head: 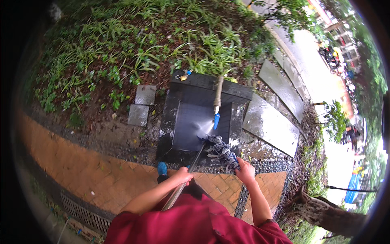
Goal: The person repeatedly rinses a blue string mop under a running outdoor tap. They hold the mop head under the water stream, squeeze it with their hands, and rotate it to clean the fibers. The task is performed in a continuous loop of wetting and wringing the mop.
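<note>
My left hand (pixel 182 176) is closed around the metal pole (pixel 174 196) of a mop, which slants from my body up to the basin. My right hand (pixel 245 171) grips the near end of the grey-and-white mop head (pixel 220 149), whose strands look wet and twisted together. Water sprays from a tap with a blue lever handle (pixel 216 121) towards the far end of the mop head, over the dark stone basin (pixel 165 128). The tap sits on an upright pipe (pixel 219 88) at the basin's far side. Spray blurs the joint of pole and mop head.
An open brass padlock (pixel 183 78) lies on the basin's back ledge. Stone slabs (pixel 271 123) flank the basin at right, smaller ones (pixel 138 115) at left. Leafy plants (pixel 143 58) grow behind. Orange paving (pixel 100 180) runs under me, and a tree trunk (pixel 329 212) stands at lower right.
</note>
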Tool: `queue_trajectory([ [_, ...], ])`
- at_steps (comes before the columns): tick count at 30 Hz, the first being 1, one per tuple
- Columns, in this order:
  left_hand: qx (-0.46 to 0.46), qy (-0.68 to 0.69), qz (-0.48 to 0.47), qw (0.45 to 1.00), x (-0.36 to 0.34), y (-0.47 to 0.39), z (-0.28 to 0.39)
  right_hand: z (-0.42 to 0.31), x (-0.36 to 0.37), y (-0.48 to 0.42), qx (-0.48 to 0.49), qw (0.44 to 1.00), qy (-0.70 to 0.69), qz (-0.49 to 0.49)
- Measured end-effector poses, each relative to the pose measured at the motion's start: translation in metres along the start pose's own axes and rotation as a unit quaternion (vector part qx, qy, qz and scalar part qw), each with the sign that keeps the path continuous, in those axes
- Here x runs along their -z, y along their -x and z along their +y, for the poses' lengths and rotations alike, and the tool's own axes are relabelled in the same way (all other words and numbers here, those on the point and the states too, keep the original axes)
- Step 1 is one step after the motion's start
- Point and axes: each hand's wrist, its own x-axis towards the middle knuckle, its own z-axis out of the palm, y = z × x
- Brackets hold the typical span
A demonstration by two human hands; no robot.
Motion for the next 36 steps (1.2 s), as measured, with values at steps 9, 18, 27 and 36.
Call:
queue_trajectory([
  [9, -0.018, 0.001, -0.033, 0.999, 0.019, 0.025, 0.01, -0.01, 0.029, -0.027, -0.007, 0.998, -0.06, 0.002],
  [18, -0.003, -0.06, 0.014, 0.998, 0.057, 0.076, 0.012, -0.048, 0.024, -0.03, -0.101, 0.978, -0.182, 0.03],
  [27, 0.042, -0.06, 0.012, 0.997, 0.068, 0.065, 0.006, -0.088, -0.05, -0.013, -0.27, 0.895, -0.35, 0.051],
  [36, 0.024, -0.236, -0.036, 0.971, 0.142, 0.051, -0.076, -0.062, -0.066, -0.004, -0.338, 0.745, -0.533, 0.217],
])
